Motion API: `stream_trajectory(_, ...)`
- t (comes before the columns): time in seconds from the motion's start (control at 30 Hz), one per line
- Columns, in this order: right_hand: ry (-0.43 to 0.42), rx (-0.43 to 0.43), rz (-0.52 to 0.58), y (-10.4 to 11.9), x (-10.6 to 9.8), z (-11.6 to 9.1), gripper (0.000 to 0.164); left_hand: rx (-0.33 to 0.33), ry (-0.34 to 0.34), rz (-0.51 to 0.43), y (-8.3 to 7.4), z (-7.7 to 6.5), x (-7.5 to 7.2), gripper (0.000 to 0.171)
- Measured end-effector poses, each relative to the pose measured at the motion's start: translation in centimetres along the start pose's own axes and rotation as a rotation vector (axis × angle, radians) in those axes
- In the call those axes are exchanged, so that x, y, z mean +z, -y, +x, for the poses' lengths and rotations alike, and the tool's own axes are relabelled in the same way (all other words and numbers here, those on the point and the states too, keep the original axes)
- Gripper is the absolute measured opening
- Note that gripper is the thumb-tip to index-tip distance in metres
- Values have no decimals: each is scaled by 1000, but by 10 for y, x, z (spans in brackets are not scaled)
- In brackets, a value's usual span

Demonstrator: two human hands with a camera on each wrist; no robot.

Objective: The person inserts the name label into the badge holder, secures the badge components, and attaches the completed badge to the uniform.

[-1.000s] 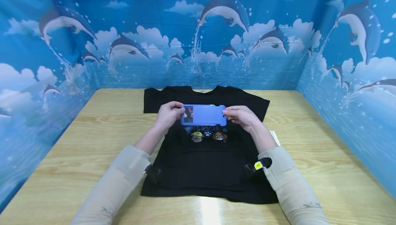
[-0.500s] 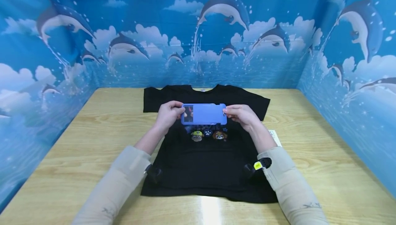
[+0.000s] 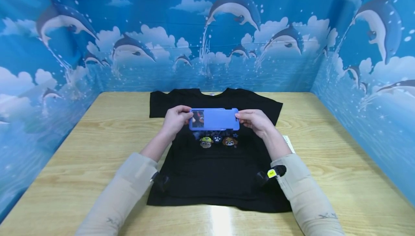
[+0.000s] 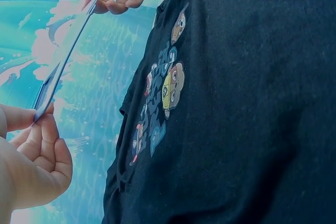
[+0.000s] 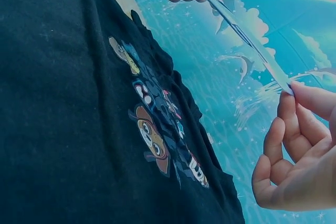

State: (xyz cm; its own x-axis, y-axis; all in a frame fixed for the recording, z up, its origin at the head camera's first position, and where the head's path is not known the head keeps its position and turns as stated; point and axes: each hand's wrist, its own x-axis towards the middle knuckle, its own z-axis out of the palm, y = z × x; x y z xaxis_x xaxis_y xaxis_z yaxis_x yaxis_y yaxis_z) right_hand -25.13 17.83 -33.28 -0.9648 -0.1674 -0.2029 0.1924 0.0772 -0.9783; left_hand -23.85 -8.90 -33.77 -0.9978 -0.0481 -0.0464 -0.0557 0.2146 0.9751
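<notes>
A flat blue phone case (image 3: 220,119), with a window near its left end, is held lengthwise above the black T-shirt (image 3: 220,174). Part of the shirt's print shows at that window. My left hand (image 3: 176,120) pinches the left end between thumb and fingers. At the opposite end, my right hand (image 3: 254,122) pinches the notched edge. Both wrist views show the phone case (image 4: 68,51) edge-on, thin and slightly bowed, apart from the shirt. The shirt lies spread out, neck away from me, with cartoon dogs printed on its chest; the case hides part of the print.
A wooden table (image 3: 81,156) carries the shirt. Partly behind my right forearm lies a white paper-like item (image 3: 288,143). Blue curtains (image 3: 181,19) with dolphins stand at the back and both sides.
The right hand and the case's right end have shifted very slightly to the right. Both hands keep their hold on the phone case.
</notes>
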Motion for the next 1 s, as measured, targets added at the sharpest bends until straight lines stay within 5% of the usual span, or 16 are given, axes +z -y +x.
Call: stream_trajectory(1.0, 38, 0, 89, -2, -3, 0, 28, -11, -4, -29, 2, 0, 1, 24)
